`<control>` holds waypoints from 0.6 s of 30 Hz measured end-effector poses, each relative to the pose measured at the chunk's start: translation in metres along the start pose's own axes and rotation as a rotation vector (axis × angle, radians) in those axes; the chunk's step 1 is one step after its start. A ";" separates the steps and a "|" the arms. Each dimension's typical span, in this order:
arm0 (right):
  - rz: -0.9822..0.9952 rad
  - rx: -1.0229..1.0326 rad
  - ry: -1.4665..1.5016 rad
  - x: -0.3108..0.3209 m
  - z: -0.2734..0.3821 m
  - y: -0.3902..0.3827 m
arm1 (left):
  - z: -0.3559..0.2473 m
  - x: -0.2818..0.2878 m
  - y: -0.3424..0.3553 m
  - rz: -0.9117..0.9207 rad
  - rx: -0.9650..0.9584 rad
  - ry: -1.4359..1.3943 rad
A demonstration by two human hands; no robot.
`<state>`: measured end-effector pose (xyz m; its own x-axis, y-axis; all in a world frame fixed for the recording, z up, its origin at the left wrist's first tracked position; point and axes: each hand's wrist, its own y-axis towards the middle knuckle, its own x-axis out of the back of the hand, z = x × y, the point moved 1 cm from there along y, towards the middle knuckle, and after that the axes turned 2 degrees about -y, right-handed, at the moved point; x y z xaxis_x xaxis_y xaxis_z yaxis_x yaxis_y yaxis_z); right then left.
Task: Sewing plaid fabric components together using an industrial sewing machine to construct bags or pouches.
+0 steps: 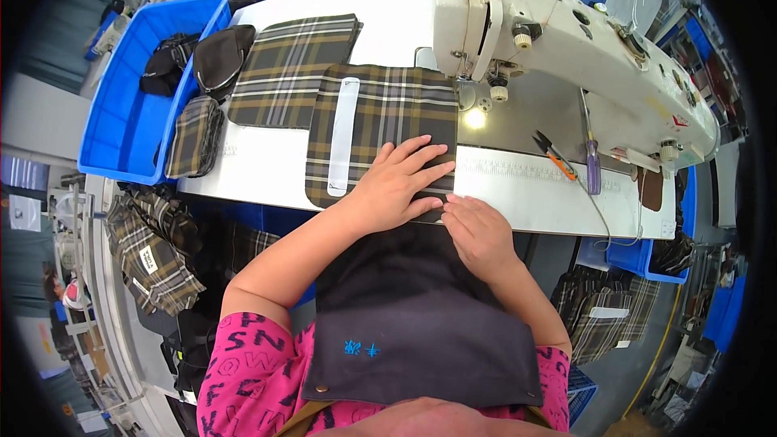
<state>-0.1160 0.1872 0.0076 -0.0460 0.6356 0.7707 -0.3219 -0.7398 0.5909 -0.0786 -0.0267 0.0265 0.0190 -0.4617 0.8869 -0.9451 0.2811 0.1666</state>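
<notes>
A dark plaid fabric panel [392, 117] lies flat on the white sewing table, with a white strip [343, 136] running along its left part. My left hand [398, 186] rests palm down on the panel's lower right area, its fingers spread. At the panel's near right corner, my right hand [479, 235] has thumb and fingers pinched together on the edge. The sewing machine [558, 32] stands just beyond, its needle area [465, 95] lit beside the panel's right edge. Another plaid panel [295, 65] lies behind, partly under this one.
Left stands a blue bin [121, 105] with dark pouches [222, 61] and folded plaid pieces [194, 137] at its side. Right of my hands are orange-handled thread snips [558, 160], a purple screwdriver [593, 166] and a ruler strip [518, 168]. Plaid pieces [603, 311] hang below the table.
</notes>
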 end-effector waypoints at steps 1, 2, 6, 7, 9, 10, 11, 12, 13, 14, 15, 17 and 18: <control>0.012 -0.003 0.003 0.000 -0.003 0.003 | 0.002 0.000 0.002 0.001 0.005 0.003; 0.023 -0.005 0.005 0.001 -0.006 0.005 | 0.004 0.000 0.005 0.003 0.009 0.006; 0.054 -0.005 -0.001 0.003 -0.015 0.016 | 0.012 -0.001 0.014 -0.007 0.016 -0.024; 0.055 -0.005 0.001 0.003 -0.017 0.017 | 0.014 -0.001 0.016 -0.014 0.017 -0.007; 0.055 -0.004 0.002 0.002 -0.022 0.021 | 0.017 -0.001 0.021 -0.021 0.017 0.011; 0.065 -0.011 -0.005 0.001 -0.025 0.022 | 0.020 0.000 0.024 -0.021 0.015 0.001; 0.074 -0.018 -0.011 0.001 -0.027 0.024 | 0.022 0.000 0.027 -0.020 0.014 -0.009; 0.075 -0.018 -0.011 0.001 -0.029 0.026 | 0.024 0.000 0.029 -0.021 0.014 -0.009; 0.081 -0.013 -0.027 0.001 -0.031 0.028 | 0.026 0.000 0.031 -0.031 0.011 -0.006; 0.088 -0.008 -0.044 0.001 -0.033 0.030 | 0.027 0.000 0.033 -0.042 0.008 -0.002; 0.087 -0.007 -0.043 0.001 -0.036 0.033 | 0.029 0.001 0.035 -0.043 0.009 -0.001; 0.091 0.017 -0.056 0.001 -0.041 0.038 | 0.033 0.001 0.040 -0.049 0.011 0.011; 0.092 0.017 -0.056 0.001 -0.044 0.039 | 0.035 0.001 0.042 -0.048 0.012 0.010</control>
<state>-0.1702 0.1681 0.0210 -0.0215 0.5520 0.8336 -0.3026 -0.7983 0.5208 -0.1300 -0.0446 0.0189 0.0681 -0.4661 0.8821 -0.9468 0.2486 0.2044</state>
